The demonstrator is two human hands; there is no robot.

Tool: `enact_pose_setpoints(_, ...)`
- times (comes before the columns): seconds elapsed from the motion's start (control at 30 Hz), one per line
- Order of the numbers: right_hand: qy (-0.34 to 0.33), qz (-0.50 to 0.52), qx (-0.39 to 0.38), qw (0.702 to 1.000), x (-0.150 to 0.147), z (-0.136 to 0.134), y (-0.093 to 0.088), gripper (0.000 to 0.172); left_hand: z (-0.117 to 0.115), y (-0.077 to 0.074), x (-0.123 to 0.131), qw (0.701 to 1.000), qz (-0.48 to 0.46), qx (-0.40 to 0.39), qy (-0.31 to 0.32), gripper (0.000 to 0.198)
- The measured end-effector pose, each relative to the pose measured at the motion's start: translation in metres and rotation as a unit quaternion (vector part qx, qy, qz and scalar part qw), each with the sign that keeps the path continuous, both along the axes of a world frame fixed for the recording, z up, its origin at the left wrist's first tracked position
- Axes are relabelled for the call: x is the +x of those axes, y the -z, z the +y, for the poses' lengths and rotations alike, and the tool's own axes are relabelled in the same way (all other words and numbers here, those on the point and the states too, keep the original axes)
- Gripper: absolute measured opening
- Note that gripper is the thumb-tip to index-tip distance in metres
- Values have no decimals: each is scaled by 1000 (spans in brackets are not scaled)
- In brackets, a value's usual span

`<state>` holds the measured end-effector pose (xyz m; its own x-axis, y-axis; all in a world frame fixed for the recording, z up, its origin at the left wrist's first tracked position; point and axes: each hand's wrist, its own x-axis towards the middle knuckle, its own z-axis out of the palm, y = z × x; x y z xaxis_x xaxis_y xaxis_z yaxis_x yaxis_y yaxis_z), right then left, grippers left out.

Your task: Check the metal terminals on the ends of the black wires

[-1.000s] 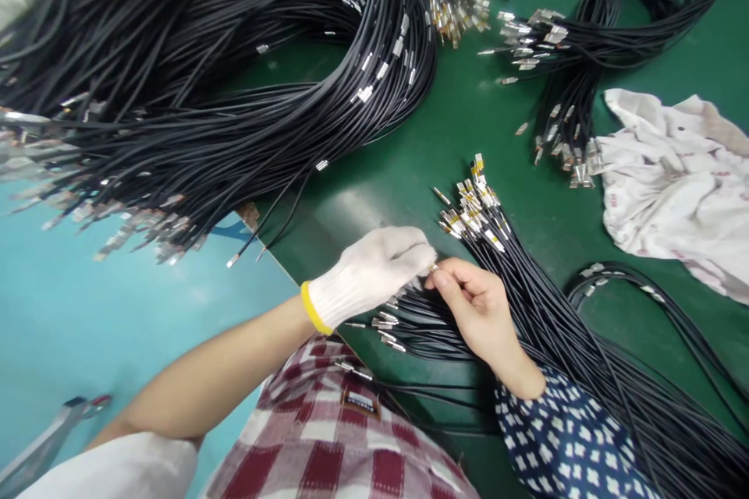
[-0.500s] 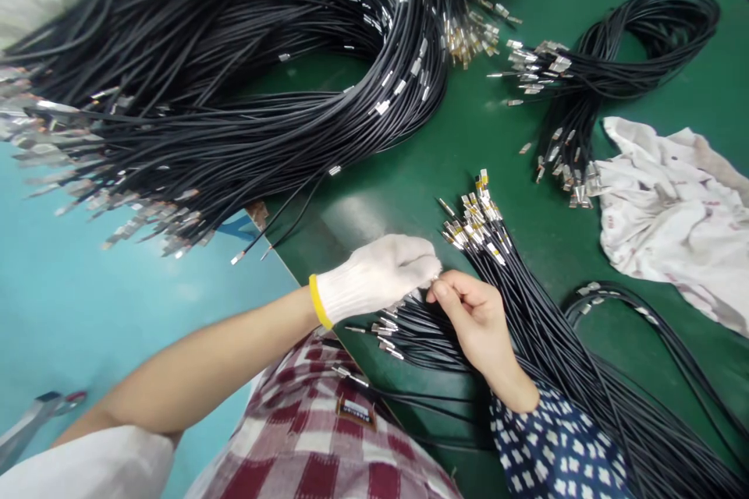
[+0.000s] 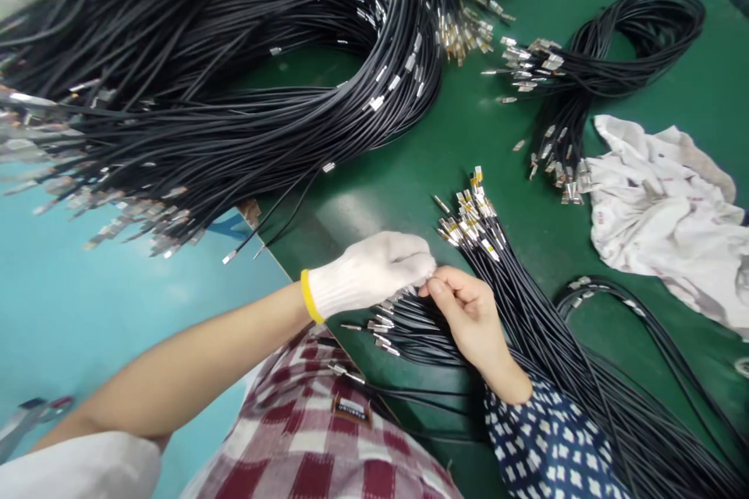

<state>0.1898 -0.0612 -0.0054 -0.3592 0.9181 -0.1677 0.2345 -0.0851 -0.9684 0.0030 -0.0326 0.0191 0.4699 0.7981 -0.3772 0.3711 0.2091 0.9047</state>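
Note:
My left hand point(image 3: 383, 269), in a white knit glove with a yellow cuff, is closed, its fingertips pressed together. Opposite it, my bare right hand point(image 3: 465, 312) pinches with thumb and forefinger. The fingertips of both hands meet at a tiny shiny bit, mostly hidden, that I cannot make out. Beneath them lies a bundle of black cables point(image 3: 421, 335) with metal terminals at the ends. Just right of my hands, another cable bundle point(image 3: 520, 281) has terminals marked with yellow and white, fanned toward the far side.
A large coil of black cables point(image 3: 351, 113) fills the far left and overhangs the table edge. A looped cable bundle point(image 3: 620, 54) and a crumpled white cloth point(image 3: 655, 210) lie on the green table point(image 3: 374, 203) to the right. Several cables bend nearby point(image 3: 626, 308).
The view has shifted slightly, so everything appears a little further left. Both hands keep their pinch, fingertips together, with hardly any movement.

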Motion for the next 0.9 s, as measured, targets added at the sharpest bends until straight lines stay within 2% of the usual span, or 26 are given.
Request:
enact_pose_setpoints(0.23, 7, -8, 3, 1000, -1, -1, -1, 32, 4, -1, 0, 1000, 8, -8, 25, 34)
enact_pose_setpoints(0.4, 8, -16, -2, 1000, -2, -1, -3, 37, 5, 1, -1, 998, 4, 25, 50, 35)
enact_pose_setpoints(0.9, -5, -25, -2, 1000, 0, 0, -1, 37, 9, -3, -1, 997, -1, 40, 69, 31)
